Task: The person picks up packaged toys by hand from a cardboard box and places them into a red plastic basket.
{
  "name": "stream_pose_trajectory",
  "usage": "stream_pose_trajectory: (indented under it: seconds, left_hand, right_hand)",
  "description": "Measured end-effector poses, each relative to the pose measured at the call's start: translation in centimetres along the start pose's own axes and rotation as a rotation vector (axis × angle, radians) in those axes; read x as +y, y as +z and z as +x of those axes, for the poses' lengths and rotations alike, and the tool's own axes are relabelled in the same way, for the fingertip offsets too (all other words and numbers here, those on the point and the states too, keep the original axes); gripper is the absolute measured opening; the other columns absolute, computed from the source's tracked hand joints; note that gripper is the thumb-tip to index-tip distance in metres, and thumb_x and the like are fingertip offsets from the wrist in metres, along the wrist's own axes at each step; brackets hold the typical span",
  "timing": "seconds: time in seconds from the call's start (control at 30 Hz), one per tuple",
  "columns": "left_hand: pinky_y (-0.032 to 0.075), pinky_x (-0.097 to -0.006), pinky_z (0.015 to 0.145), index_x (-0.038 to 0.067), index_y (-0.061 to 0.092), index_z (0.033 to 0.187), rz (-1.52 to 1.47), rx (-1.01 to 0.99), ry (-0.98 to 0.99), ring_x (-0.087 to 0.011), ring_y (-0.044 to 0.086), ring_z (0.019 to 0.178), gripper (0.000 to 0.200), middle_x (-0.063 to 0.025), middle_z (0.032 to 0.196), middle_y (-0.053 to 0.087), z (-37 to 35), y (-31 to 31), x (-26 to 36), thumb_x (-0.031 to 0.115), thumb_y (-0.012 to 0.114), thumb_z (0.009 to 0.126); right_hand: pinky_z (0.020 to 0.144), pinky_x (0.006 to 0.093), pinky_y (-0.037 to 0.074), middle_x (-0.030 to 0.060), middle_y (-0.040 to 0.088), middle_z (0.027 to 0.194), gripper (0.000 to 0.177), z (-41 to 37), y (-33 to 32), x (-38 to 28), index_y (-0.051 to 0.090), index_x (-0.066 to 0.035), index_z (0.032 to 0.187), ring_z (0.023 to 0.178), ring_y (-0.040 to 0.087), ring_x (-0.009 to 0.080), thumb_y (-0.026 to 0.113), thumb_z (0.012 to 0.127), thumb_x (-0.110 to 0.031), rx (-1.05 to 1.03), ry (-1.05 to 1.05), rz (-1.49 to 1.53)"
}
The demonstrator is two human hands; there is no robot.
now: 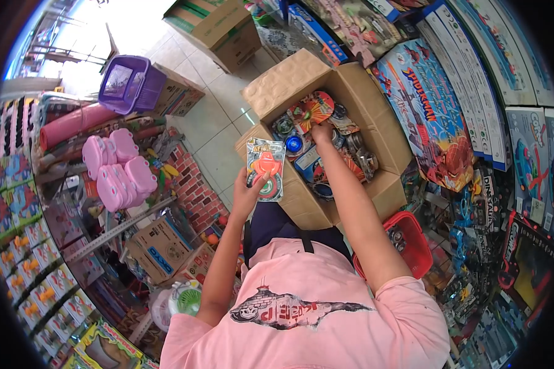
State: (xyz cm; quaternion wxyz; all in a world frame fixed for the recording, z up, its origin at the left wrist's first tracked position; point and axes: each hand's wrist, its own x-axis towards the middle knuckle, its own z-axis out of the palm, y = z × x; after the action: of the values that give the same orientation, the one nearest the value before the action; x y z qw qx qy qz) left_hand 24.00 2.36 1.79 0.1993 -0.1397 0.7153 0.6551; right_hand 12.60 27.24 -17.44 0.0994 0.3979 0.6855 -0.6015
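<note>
Left hand [249, 195] grips one toy pack [266, 167], clear of the cardboard box [305, 200]; right hand [321, 132] down among packs [345, 157] inside, grip unclear. Box mostly full.

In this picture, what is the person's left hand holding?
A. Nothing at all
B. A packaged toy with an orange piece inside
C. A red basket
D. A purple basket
B: the left hand grips the packaged toy from below, outside the open cardboard box, while the right hand reaches in among the packs in that box.
</note>
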Motion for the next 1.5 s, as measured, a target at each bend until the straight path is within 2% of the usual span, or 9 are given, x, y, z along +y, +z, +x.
stream_pose_trajectory:
  seconds: [0.17, 0.23, 0.47, 0.57, 0.93, 1.23, 1.27, 1.3, 1.5]
  left_hand:
    - [0.048, -0.0264, 0.083, -0.001, 0.058, 0.111, -0.071, 0.075, -0.008, -0.0098, 0.059, 0.093, 0.033, -0.0061, 0.105, 0.065, -2.6, -1.1, -1.6, 0.020, 0.072, 0.090]
    - [0.048, -0.0259, 0.083, -0.001, 0.058, 0.111, -0.124, 0.104, -0.030, -0.0094, 0.059, 0.093, 0.033, -0.0058, 0.105, 0.066, -3.7, -1.7, -2.7, 0.020, 0.072, 0.090]
    - [0.049, -0.0245, 0.082, 0.001, 0.055, 0.118, -0.169, 0.180, -0.037, -0.0077, 0.060, 0.095, 0.035, -0.0045, 0.108, 0.065, -8.0, -3.5, -5.1, 0.022, 0.069, 0.093]
    - [0.048, -0.0245, 0.083, 0.001, 0.055, 0.119, -0.165, 0.210, -0.009, -0.0079, 0.059, 0.096, 0.036, -0.0042, 0.109, 0.065, -10.5, -4.0, -6.6, 0.023, 0.068, 0.093]
    - [0.047, -0.0245, 0.085, 0.001, 0.055, 0.120, -0.252, 0.270, 0.044, -0.0084, 0.059, 0.098, 0.039, -0.0039, 0.111, 0.063, -26.0, -4.6, -14.0, 0.024, 0.070, 0.092]
    - [0.046, -0.0258, 0.088, 0.001, 0.054, 0.122, -0.287, 0.235, 0.082, -0.0102, 0.060, 0.100, 0.040, -0.0062, 0.113, 0.065, -37.6, -2.1, -19.7, 0.023, 0.070, 0.092]
    - [0.048, -0.0242, 0.079, 0.001, 0.055, 0.117, -0.305, 0.244, 0.087, -0.0085, 0.061, 0.093, 0.038, -0.0045, 0.108, 0.065, -38.3, -1.5, -20.0, 0.024, 0.071, 0.091]
    - [0.050, -0.0227, 0.070, 0.002, 0.056, 0.112, -0.320, 0.252, 0.094, -0.0067, 0.061, 0.086, 0.036, -0.0029, 0.103, 0.066, -38.9, -1.0, -19.9, 0.024, 0.073, 0.090]
    - [0.050, -0.0233, 0.075, 0.002, 0.057, 0.111, -0.201, 0.163, 0.112, -0.0080, 0.062, 0.090, 0.036, -0.0048, 0.105, 0.066, -39.7, 1.6, -20.5, 0.024, 0.073, 0.089]
  right_hand:
    - [0.044, 0.0305, 0.035, 0.0011, 0.057, 0.069, 0.015, -4.4, -3.0, -2.2, 0.063, -0.005, 0.102, 0.049, 0.047, 0.0115, 0.061, 0.096, -0.018, -0.094, -0.054, 0.292]
    - [0.053, 0.0271, 0.038, -0.0011, 0.057, 0.077, 0.014, -7.8, -4.5, -2.8, 0.063, -0.006, 0.102, 0.060, 0.046, 0.0065, 0.058, 0.098, -0.018, 0.115, -0.499, 0.078]
    - [0.077, 0.0239, 0.043, -0.0012, 0.062, 0.108, 0.023, -18.5, -9.7, -2.8, 0.056, -0.011, 0.121, 0.094, 0.054, 0.0052, 0.052, 0.103, -0.025, -0.332, -0.346, 0.370]
    - [0.092, 0.0375, 0.050, 0.0021, 0.057, 0.126, 0.035, -22.1, -9.3, -2.6, 0.040, -0.014, 0.138, 0.115, 0.058, 0.0168, 0.046, 0.105, -0.022, -0.515, -0.223, 0.643]
    - [0.096, 0.0303, 0.048, 0.0053, 0.058, 0.129, 0.041, -35.5, -10.2, 5.1, 0.043, -0.005, 0.141, 0.117, 0.057, 0.0135, 0.047, 0.104, -0.020, -0.665, -0.075, 0.565]
    - [0.100, 0.0357, 0.048, 0.0074, 0.059, 0.127, 0.053, -46.4, -16.1, 14.3, 0.046, -0.004, 0.133, 0.117, 0.059, 0.0166, 0.062, 0.096, -0.038, -0.789, -0.087, 0.452]
    - [0.100, 0.0357, 0.048, 0.0074, 0.059, 0.127, 0.053, -47.3, -16.7, 15.0, 0.046, -0.004, 0.133, 0.117, 0.059, 0.0166, 0.062, 0.096, -0.038, -0.788, -0.087, 0.448]
    - [0.101, 0.0358, 0.047, 0.0077, 0.059, 0.128, 0.055, -48.1, -17.1, 15.7, 0.046, -0.004, 0.133, 0.117, 0.059, 0.0169, 0.065, 0.094, -0.037, -0.769, -0.083, 0.442]
    - [0.098, 0.0337, 0.049, 0.0089, 0.062, 0.121, 0.053, -51.5, -19.8, 17.4, 0.051, 0.000, 0.127, 0.110, 0.062, 0.0162, 0.076, 0.085, -0.022, -0.740, -0.107, 0.464]
